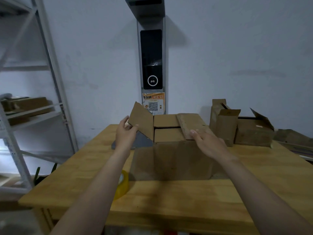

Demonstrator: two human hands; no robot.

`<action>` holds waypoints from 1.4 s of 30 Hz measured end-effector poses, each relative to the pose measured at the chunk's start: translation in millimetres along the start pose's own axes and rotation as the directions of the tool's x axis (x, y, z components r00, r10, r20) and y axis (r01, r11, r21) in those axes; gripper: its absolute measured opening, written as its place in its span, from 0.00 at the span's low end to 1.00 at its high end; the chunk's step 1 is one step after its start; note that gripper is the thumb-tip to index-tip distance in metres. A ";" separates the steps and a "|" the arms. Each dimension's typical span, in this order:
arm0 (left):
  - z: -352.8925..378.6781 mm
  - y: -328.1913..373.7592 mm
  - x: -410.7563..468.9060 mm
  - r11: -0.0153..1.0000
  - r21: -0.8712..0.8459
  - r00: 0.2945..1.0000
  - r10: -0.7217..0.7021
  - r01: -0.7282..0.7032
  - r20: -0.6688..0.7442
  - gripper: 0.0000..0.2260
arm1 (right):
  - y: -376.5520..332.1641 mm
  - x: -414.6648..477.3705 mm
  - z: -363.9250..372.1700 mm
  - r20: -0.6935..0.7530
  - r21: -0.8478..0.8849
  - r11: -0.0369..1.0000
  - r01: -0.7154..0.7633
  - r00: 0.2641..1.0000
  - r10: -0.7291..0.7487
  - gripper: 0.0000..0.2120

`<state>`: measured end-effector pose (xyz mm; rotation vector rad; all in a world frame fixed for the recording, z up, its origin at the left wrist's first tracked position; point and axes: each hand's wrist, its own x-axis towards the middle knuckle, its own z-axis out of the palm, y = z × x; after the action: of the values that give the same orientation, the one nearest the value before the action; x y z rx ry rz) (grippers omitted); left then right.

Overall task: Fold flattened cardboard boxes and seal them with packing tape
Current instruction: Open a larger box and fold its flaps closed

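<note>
The cardboard box [171, 150] stood at the middle of the wooden worktop [169, 200], its near wall facing the camera and its top flaps partly unfolded. The left hand [126, 133] was at the box's 10 o'clock corner, thumb and fingers [134, 128] pinched on the lower edge of the raised left flap [141, 121], which tilted up and outward. The right hand [208, 141] lay at the box's 2 o'clock side, fingers [194, 133] extended flat, pressing the right flap [193, 126] and gripping nothing. Two inner flaps lay folded flat between them with a dark gap. A yellowish tape roll [122, 184] sat at the box's 8 o'clock, partly behind the left forearm. More open boxes [240, 126] stood at 3 o'clock.
</note>
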<state>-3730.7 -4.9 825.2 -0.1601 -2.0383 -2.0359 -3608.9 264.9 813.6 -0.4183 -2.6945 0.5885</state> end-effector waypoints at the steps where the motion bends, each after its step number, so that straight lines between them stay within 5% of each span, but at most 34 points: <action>1: 5.0 0.6 -2.8 0.998 -0.057 1.000 -0.025 0.026 0.010 0.20 | 2.8 -0.4 -1.7 -0.014 0.062 0.998 -0.013 1.000 0.014 0.40; 4: 15.8 2.5 -14.6 0.995 -0.091 0.998 -0.028 0.034 0.062 0.20 | 11.9 -1.5 -7.5 -0.046 0.307 0.951 -0.047 0.997 0.064 0.53; 8: 33.4 2.3 -24.4 0.999 -0.044 0.975 0.000 0.010 0.224 0.21 | 12.4 -5.9 -15.7 -0.098 0.471 0.882 -0.032 0.991 0.088 0.35; 11: 47.8 3.7 -28.1 0.999 0.032 0.943 0.028 -0.041 0.331 0.18 | 15.7 -2.5 -15.6 -0.099 0.500 0.866 -0.035 0.990 0.097 0.35; 16: 67.7 -5.7 -30.5 0.946 0.279 0.907 0.035 -0.166 0.420 0.28 | 14.9 5.2 -15.8 -0.127 0.477 0.879 0.018 0.991 0.048 0.33; 22: 82.0 -12.1 -22.6 0.805 0.489 0.889 0.100 -0.336 0.448 0.26 | 9.0 14.3 -12.8 -0.032 0.309 0.950 0.047 0.999 -0.039 0.32; 26: 85.9 -17.4 -22.7 0.793 0.514 0.908 0.112 -0.327 0.404 0.28 | 5.2 20.5 -2.2 -0.066 0.220 0.972 0.080 0.996 -0.067 0.44; 34: 78.0 -14.6 -30.9 0.835 0.463 0.934 0.152 -0.297 0.325 0.23 | -0.4 -1.7 -6.0 -0.116 0.233 0.971 0.052 0.993 -0.026 0.39; 42: 69.9 -6.2 -58.7 0.786 0.513 0.923 0.187 -0.346 0.337 0.11 | -0.5 -36.0 -18.2 -0.128 0.184 0.983 0.002 0.992 0.022 0.47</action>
<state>-3683.0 70.6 805.0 -0.6016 -2.5153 -1.2195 -3569.5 258.1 819.5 -0.4050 -2.4904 0.7775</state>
